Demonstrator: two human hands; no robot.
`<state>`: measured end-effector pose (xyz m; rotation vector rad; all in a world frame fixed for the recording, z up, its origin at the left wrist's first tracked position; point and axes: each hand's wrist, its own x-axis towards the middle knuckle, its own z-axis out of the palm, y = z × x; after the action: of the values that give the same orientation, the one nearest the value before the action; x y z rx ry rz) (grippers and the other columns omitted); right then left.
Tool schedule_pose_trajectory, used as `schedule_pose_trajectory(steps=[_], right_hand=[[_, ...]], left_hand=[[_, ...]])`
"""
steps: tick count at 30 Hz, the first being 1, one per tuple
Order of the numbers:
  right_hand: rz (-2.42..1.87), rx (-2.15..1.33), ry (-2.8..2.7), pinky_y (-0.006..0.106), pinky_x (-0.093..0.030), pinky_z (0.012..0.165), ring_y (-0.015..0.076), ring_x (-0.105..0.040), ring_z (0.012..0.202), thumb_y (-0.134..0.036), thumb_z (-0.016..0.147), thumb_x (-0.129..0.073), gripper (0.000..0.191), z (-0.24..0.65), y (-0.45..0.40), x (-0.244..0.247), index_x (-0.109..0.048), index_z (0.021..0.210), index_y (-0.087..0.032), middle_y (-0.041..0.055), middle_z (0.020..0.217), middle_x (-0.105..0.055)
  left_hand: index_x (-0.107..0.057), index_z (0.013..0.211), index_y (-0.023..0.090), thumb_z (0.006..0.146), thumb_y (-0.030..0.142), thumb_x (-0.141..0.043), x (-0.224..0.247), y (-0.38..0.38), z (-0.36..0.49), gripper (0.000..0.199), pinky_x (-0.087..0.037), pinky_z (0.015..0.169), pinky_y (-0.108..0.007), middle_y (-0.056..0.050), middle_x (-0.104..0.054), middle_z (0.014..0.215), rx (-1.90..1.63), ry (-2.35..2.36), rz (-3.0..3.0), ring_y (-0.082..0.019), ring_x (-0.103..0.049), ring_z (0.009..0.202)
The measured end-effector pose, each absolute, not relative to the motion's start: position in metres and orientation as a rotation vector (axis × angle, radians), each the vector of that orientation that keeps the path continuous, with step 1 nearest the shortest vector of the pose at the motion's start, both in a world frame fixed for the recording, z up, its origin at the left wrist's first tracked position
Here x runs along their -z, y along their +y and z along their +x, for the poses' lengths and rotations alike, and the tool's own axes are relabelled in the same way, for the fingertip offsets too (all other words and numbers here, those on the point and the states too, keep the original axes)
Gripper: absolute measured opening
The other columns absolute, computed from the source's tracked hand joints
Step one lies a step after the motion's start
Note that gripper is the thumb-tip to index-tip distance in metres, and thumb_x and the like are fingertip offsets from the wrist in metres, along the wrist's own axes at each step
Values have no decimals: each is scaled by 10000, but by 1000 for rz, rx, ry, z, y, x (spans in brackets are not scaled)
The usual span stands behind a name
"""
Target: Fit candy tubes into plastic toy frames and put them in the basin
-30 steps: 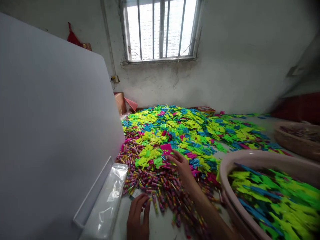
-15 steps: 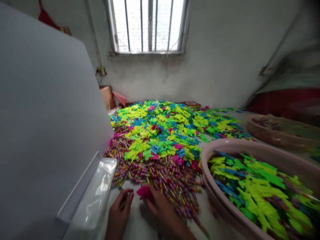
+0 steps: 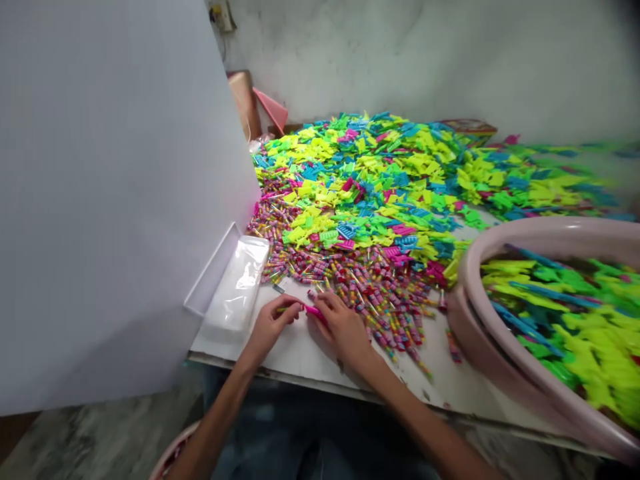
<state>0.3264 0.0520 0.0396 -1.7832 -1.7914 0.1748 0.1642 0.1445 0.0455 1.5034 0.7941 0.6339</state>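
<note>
Compared with the earlier frame, the view has tipped down: the barred window is gone from the top, and the front edge of the white table (image 3: 300,357) and the person's dark trousers (image 3: 320,433) now show. The two hands have also drawn close together over the bare tabletop.

Both forearms reach up from the bottom edge, angled inward. The left hand (image 3: 270,327) is curled, its fingers pinching a thin stick (image 3: 287,309) that points toward the right hand. The right hand (image 3: 341,327) is bent over a small pink plastic piece (image 3: 315,311), gripping it between the fingers and thumb. The stick and the piece meet or nearly meet between the hands; I cannot tell which.

From the hands, a heap of striped little sticks (image 3: 355,290) spreads from 12 to 2 o'clock, and a mound of flat neon plastic pieces (image 3: 380,170), ridged and comb-like in green, yellow, blue and pink, lies beyond it. At 3 o'clock, a pale pink plastic basin (image 3: 465,313) holds more of the green and blue pieces. At 11 o'clock, a crinkled clear plastic bag (image 3: 237,290) lies against a tall white board (image 3: 110,187).
</note>
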Motion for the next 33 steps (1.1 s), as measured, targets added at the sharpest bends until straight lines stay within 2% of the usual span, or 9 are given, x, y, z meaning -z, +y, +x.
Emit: schedule_pose_trajectory(steps=[4, 9, 16, 21, 33], right_hand=[[-1656, -249, -1812, 420, -510, 885, 272, -595, 1043, -203, 972, -447, 235, 326, 54, -32, -598, 1152, -207, 114, 1094, -649], [-1537, -353, -1762, 379, -487, 873, 240, -594, 989, -214, 997, -424, 204, 325, 54, -27, -580, 1128, -205, 90, 1025, -657], [-1512, -385, -1740, 372, -482, 835, 240, -583, 956, -255, 1012, -400, 228, 324, 53, -29, -598, 1118, -215, 90, 989, -647], [-1509, -398, -1757, 366, -475, 842, 236, -587, 957, -252, 1013, -396, 229, 323, 53, -29, -589, 1130, -210, 91, 1000, -647], [-1477, -414, -1787, 380, -462, 843, 241, -550, 969, -215, 1001, -436, 159, 324, 54, -28, -569, 1087, -207, 90, 1000, -618]], left_hand=[[-662, 954, 158, 844, 430, -632, -46, 145, 164, 295, -476, 687, -242, -31, -641, 868, -650, 780, 1479, -140, -587, 765], [-647, 848, 154, 836, 435, -637, -49, 145, 165, 282, -441, 658, -230, 13, -567, 720, -646, 797, 1472, -119, -535, 689], [-609, 745, 148, 846, 467, -619, -50, 145, 166, 334, -353, 577, -222, 45, -470, 576, -609, 864, 1465, -94, -428, 571], [-568, 675, 151, 864, 478, -602, -48, 145, 166, 379, -328, 574, -222, 48, -452, 554, -610, 880, 1479, -88, -401, 559], [-590, 700, 147, 838, 477, -642, -40, 154, 159, 361, -280, 539, -218, 55, -425, 575, -525, 836, 1484, -81, -369, 559]])
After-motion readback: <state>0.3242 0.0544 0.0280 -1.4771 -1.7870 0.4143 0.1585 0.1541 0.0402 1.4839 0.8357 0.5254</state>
